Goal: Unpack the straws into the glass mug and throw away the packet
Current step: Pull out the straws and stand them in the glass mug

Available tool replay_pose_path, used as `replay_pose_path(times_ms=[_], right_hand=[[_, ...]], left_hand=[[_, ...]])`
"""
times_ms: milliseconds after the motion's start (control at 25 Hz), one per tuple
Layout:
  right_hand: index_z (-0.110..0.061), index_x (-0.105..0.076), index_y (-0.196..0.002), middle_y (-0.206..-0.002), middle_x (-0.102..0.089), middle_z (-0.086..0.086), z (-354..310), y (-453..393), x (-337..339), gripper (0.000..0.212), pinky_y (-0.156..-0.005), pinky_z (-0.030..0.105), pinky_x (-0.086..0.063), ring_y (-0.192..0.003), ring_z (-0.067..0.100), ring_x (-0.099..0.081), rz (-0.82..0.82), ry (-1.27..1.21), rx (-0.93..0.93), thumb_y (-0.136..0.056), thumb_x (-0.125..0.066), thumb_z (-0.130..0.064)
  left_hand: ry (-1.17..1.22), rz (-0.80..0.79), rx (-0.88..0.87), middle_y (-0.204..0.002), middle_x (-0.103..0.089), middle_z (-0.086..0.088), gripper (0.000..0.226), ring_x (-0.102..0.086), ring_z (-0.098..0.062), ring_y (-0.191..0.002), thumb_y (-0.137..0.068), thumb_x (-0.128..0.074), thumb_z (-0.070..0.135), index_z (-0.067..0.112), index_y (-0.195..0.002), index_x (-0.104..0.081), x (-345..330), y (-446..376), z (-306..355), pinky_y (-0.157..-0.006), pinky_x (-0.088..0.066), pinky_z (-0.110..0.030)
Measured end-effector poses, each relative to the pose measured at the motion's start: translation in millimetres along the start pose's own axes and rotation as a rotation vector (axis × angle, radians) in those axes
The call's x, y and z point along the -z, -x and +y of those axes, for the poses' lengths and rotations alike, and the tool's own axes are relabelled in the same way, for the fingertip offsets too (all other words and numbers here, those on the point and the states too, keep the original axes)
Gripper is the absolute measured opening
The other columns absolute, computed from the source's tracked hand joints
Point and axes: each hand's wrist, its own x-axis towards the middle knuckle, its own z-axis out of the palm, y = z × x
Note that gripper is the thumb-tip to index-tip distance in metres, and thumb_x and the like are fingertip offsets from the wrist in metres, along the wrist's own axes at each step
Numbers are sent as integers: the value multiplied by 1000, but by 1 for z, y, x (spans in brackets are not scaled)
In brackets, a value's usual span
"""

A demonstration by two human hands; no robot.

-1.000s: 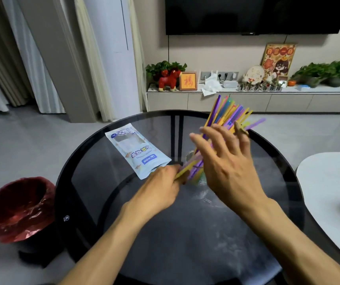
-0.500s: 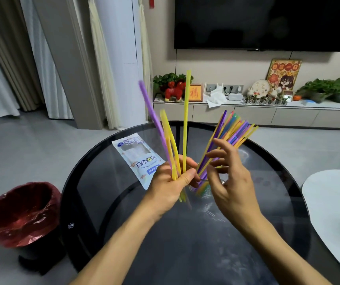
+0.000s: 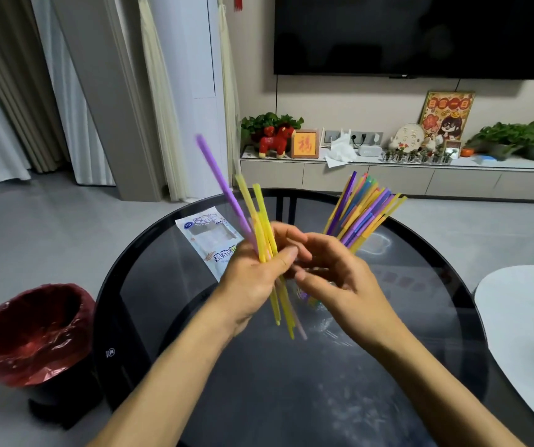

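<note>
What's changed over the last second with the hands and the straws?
The left hand picked a few loose straws up from the table and now holds them raised in its grip. The right hand left the bundle in the mug and closed in beside the left. The packet and the bin stayed put.

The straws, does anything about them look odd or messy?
Nothing spilled. A few straws sit in the left hand; the rest lean fanned out in the glass mug.
</note>
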Motion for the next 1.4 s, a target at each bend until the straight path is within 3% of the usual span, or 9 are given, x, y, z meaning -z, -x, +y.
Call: replay_pose_path(times_ms=[160, 280, 400, 680, 880, 1080, 1240, 1320, 1400], right_hand=[[-24, -48, -136, -126, -63, -11, 3, 1, -5, 64, -95, 23, -53, -116, -2, -60, -50, -11, -27, -75, -63, -17], [-19, -51, -135, -128, -64, 0, 6, -4, 0, 62, -94, 30, -53, -117, 10, -63, 9, -148, -34, -74, -62, -9], [-19, -53, -133, -124, -67, 1, 6, -3, -3, 60, -88, 30, -55, -115, 14, -65, -6, -185, -54, -75, -62, -7], [-11, -52, -134, -121, -68, 1, -1, -5, 3, 56, -82, 16, -53, -109, 6, -67, -28, -239, -26, -81, -65, 4], [-17, -59, -123, -111, -72, 8, -1, -5, 0, 49, -81, 23, -53, -104, 15, -69, -28, -285, -6, -79, -60, 4], [-14, -58, -124, -114, -71, 11, 8, -6, 2, 45, -83, 36, -59, -105, 24, -69, -81, -230, -12, -84, -60, 6], [-11, -62, -115, -97, -72, 16, 19, -4, -3, 22, -56, 21, -51, -64, 6, -63, -166, -36, -83, -96, -56, -4], [-7, -63, -112, -91, -68, 22, 26, -3, -5, 17, -51, 36, -53, -58, 22, -58, -192, 80, -58, -97, -56, -9], [-6, -64, -103, -86, -69, 20, 29, -4, -9, 11, -60, 51, -57, -66, 37, -65, -150, 150, -14, -94, -59, -12]], left_hand=[[-69, 30, 67, -79, -68, -7, 26, -63, -14, -62, -91, -55, -5, 17, -79, -65, -1, 0, -6, -64, -51, -29], [-153, -14, 140, -68, -68, 5, 33, -62, -16, -63, -86, -52, -15, 14, -74, -65, 1, 0, -11, -61, -52, -22], [-183, -9, 244, -73, -69, -8, 33, -64, -17, -66, -83, -52, -16, 11, -71, -66, -7, 8, -18, -65, -55, -27], [-110, -16, 81, -76, -65, -2, 28, -50, -3, -55, -94, -53, 0, 19, -77, -63, 5, -2, 7, -58, -45, -19], [-286, -89, 260, -48, -59, 14, 35, -46, 2, -47, -89, -53, -4, 22, -67, -62, -12, 7, -20, -55, -39, -20], [-292, -77, 354, -54, -64, 12, 22, -55, -2, -55, -89, -53, -6, 7, -83, -70, -9, 6, -40, -53, -45, -17], [-299, -134, 463, -59, -68, 8, 34, -60, -7, -54, -84, -50, -14, 17, -83, -63, -15, 16, -53, -54, -47, -20], [-290, -77, 458, -62, -66, 4, 36, -58, -10, -51, -80, -51, -16, 18, -84, -63, -17, 14, -55, -47, -43, -18], [-276, -5, 474, -51, -62, 7, 34, -53, -11, -46, -81, -51, -15, 17, -77, -63, -21, 14, -53, -39, -37, -14]])
